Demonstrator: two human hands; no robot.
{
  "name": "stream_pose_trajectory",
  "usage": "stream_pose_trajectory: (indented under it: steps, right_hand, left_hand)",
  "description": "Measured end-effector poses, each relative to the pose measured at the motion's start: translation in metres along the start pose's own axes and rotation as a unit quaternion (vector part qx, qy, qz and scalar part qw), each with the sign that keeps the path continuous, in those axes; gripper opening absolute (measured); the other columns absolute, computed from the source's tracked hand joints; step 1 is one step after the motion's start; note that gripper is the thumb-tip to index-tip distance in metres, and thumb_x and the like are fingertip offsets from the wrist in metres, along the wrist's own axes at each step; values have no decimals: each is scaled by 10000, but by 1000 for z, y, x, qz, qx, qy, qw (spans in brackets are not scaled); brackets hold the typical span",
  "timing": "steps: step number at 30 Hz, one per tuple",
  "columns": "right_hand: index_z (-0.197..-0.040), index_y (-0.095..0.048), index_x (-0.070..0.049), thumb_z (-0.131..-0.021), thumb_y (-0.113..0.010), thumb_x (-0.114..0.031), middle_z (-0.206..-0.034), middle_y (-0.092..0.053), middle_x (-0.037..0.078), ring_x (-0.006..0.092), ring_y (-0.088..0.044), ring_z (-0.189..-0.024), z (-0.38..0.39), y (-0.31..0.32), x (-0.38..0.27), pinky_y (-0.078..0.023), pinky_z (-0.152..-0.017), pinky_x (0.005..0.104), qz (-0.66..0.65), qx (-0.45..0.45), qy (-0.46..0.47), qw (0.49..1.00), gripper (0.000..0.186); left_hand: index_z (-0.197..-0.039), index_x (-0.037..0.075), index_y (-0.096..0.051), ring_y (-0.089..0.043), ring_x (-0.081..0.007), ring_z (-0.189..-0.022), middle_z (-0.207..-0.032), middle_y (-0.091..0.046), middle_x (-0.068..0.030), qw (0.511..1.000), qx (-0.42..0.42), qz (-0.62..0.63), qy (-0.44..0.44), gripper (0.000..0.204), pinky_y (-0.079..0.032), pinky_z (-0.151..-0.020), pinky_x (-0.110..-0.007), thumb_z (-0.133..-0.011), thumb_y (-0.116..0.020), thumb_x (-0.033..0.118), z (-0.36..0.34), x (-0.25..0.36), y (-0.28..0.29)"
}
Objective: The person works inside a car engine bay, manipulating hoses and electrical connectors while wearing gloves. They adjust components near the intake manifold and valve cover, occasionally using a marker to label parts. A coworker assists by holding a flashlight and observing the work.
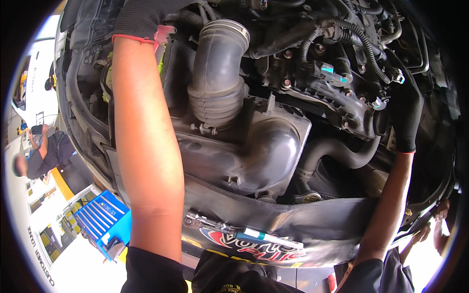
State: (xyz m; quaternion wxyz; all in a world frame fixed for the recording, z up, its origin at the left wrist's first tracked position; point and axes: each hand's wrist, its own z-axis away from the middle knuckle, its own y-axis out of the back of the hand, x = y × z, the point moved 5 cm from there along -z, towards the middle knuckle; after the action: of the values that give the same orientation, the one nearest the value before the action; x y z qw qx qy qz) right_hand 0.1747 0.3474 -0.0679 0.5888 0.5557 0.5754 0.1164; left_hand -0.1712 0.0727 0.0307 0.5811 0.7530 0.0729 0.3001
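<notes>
Beside engine [349, 107] | right hand [408, 115] | near ribbed duct [215, 73] | left hand [139, 20] (both black-gloved) | fingers' pose: can't tell

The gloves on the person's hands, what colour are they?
Black with red cuff edges; the left glove and right glove show best in the head view.

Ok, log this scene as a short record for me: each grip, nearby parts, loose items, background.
Left grip: black-gloved, up and left of the wide black duct; fingers out of view, contents unclear
Right grip: black-gloved, at the right side of the engine; fingers not discernible, contents unclear
Duct: upright, ribbed near its base, metal clamp around its top
Loose items: ratchet and marker on the front cover
Background, left: blue tool cabinet, another person
</notes>
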Motion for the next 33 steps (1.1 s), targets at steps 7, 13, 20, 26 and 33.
stream_pose_trajectory:
  steps: [7, 13, 20, 26, 33]
  right_hand:
    - [-1447, -662, -14, -951, -605, 71, -1268, -783, 163, 188, -737, -1103, -1, -1, -4, -554, -975, 329, 3, 8, 11, 1000, 507]
    - [-1476, -646, -24, -943, -633, 62, -1318, -770, 174, 221, -738, -1195, -1, 5, 1, -548, -1026, 349, 54, -4, 1, 999, 541]
    - [-1450, -667, -40, -894, -656, 67, -1389, -723, 167, 290, -711, -1270, -2, -1, -15, -548, -1060, 389, 59, -19, 30, 998, 567]
    - [-1429, -683, -50, -878, -598, 113, -1369, -723, 166, 313, -701, -1297, -7, -6, -31, -547, -1079, 400, 44, -15, 50, 998, 581]
    - [-1433, -679, -51, -836, -568, 166, -1397, -715, 182, 323, -685, -1321, -5, -7, -27, -534, -1100, 417, 9, -7, 58, 998, 645]
  left_hand:
    - [-993, -32, -721, -545, -173, -725, -777, -658, -102, 996, 38, 60, -47, 477, -479, -722, -391, -1072, -672, 435, -4, 24, 10]
    - [-1178, 2, -743, -693, -244, -886, -947, -739, -141, 990, -128, 62, -12, 503, -550, -833, -391, -1076, -646, 485, -3, 8, -30]
    - [-1252, 47, -754, -728, -353, -1116, -1171, -770, -188, 960, -278, -18, -43, 693, -562, -971, -455, -920, -726, 654, 3, 29, -47]
    - [-1224, 15, -748, -732, -384, -1113, -1160, -764, -222, 952, -302, -28, -34, 690, -564, -950, -481, -842, -786, 588, 29, 61, -43]
    - [-1174, -20, -739, -727, -410, -1079, -1132, -745, -256, 935, -329, -34, -127, 600, -560, -924, -496, -817, -778, 460, 6, 54, -76]
